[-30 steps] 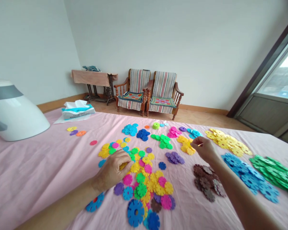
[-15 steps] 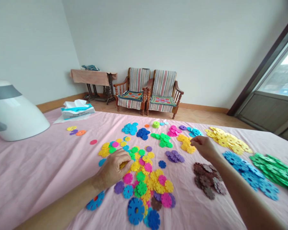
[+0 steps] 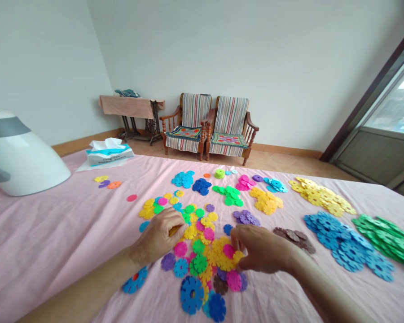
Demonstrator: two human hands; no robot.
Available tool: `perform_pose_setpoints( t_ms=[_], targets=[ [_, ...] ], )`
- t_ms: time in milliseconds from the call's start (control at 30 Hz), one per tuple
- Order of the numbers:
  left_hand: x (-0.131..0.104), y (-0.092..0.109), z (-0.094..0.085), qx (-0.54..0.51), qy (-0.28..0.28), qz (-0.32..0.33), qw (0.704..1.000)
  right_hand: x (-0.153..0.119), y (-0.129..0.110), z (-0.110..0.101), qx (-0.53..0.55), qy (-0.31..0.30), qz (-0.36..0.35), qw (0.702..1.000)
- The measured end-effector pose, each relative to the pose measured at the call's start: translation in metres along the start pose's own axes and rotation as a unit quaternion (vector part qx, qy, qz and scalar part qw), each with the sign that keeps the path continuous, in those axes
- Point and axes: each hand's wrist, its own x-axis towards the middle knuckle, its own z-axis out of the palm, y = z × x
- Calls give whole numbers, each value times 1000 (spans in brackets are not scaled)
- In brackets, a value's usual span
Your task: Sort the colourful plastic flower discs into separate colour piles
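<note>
My left hand (image 3: 164, 231) is closed over the left side of a mixed heap of small notched plastic discs. Yellow discs (image 3: 173, 230) show between its curled fingers and thumb. At the heap's right side, my right hand (image 3: 261, 249) reaches down with thumb and fingers apart around a yellow disc (image 3: 238, 256). A pink disc (image 3: 228, 250) lies by its fingertips. Pink, green, purple and blue discs overlap between and below the hands. Past the right hand is a sorted pile of yellow-orange discs (image 3: 265, 200), and its wrist partly covers brown discs (image 3: 298, 238).
Single-colour piles ring the heap: purple (image 3: 246, 217), green (image 3: 229, 195), dark blue (image 3: 201, 186), blue (image 3: 348, 242), and more to the right. A white kettle-like vessel (image 3: 27, 157) and tissue pack (image 3: 108, 152) stand left on the pink cloth (image 3: 70, 233). Two chairs (image 3: 229, 121) are beyond.
My right hand has moved left and nearer, from the yellow-orange pile to the mixed heap, and its fingers have spread. The left hand stays in place, closed.
</note>
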Motion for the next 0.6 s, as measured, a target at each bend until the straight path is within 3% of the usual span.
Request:
perform_pose_setpoints(
  t_ms=[167,267,333,400,500,600],
  targets=[
    [0,0,0,1,0,4,1000,1,8,-4,28,22,-15,999],
    [0,-1,1,2,2,3,1000,5,33,-11,96,82,-24,992],
    [0,-1,1,2,3,4,1000,11,61,-12,127,163,15,978],
    [0,-2,2,1,9,8,1000,17,93,-10,113,268,103,951],
    [1,-2,2,0,18,12,1000,23,135,-2,94,328,185,922],
    [1,-1,2,2,17,8,1000,22,156,5,80,353,233,903]
  ],
)
